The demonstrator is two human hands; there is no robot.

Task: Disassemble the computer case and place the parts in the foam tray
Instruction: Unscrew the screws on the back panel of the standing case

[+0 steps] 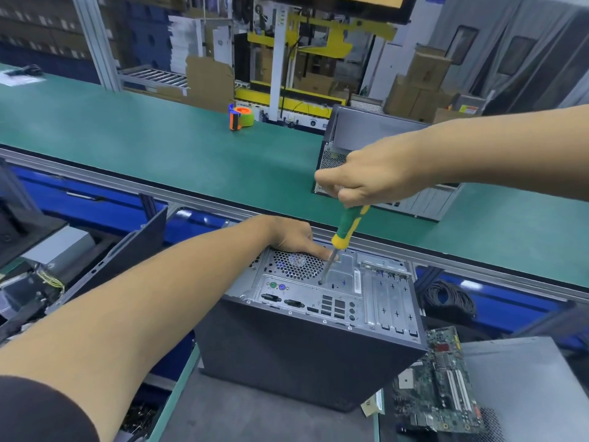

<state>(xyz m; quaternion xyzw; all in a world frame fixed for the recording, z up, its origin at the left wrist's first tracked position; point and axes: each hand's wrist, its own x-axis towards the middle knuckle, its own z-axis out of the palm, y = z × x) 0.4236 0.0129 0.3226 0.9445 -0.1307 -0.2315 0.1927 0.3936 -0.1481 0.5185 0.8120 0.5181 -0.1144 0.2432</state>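
Nearest the camera, on the gray mat (255, 419) of the workbench, the computer case (306, 352) stood on end with its metal back panel (338, 291) facing up, ports and slot covers showing. A bare circuit board (443, 381) lay just to its right, partly under a gray side panel (522, 378). The left hand (296, 237) rested on the far edge of the case beside the fan grille (296, 264), fingers lying fairly straight and pressing down to steady it rather than gripping anything. Above and to the right, the right hand (369, 177) was curled tight around the top of a green and yellow screwdriver (345, 229), whose shaft slanted down to touch the panel just right of the grille. The step in hand looked like loosening a screw in the back panel. To do it well, the tip would need to sit square in the screw head, with the shaft brought closer to upright and firm downward pressure kept on while turning, so the bit did not slip and scar the head; the left hand should hold the case from rocking. Whether the tip was truly seated in a screw could not be told. Farther off, on the green belt (159, 148), a second case (366, 138) stood behind the right hand, and a tape dispenser (241, 118) sat well apart to the left. No foam tray could be made out.
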